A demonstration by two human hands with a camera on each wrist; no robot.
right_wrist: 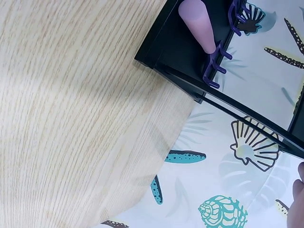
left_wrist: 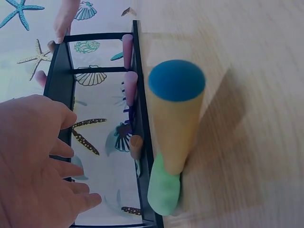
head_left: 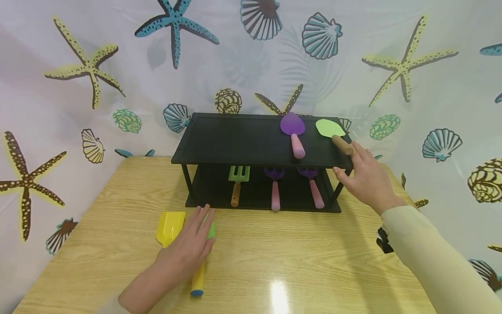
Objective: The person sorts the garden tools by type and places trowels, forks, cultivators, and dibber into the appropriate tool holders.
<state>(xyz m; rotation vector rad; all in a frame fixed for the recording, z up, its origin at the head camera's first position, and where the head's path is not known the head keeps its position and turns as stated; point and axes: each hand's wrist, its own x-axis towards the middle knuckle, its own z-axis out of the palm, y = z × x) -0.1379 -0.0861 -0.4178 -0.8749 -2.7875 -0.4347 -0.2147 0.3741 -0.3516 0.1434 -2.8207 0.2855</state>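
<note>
My left hand (head_left: pixel 188 244), fingers extended, hovers over a small shovel (head_left: pixel 198 277) with a green blade and a yellow, blue-ended handle. A yellow shovel (head_left: pixel 169 226) lies just left of it, its handle hidden by the hand. At the right front corner of the black two-tier shelf (head_left: pixel 235 139), my right hand (head_left: pixel 366 179) has its fingertips beside the brown handle of a light green trowel (head_left: pixel 329 127). Its thumb is apart from the fingers, near the shelf edge. A purple trowel (head_left: pixel 292 124) with a pink handle lies left of that trowel.
On the lower tier lie a green fork (head_left: pixel 239 174) with an orange-brown handle and two purple forks with pink handles, one in the middle (head_left: pixel 276 196) and one at the right (head_left: pixel 317 194). A patterned curtain (head_left: pixel 251 65) hangs behind the wooden table (head_left: pixel 298 257).
</note>
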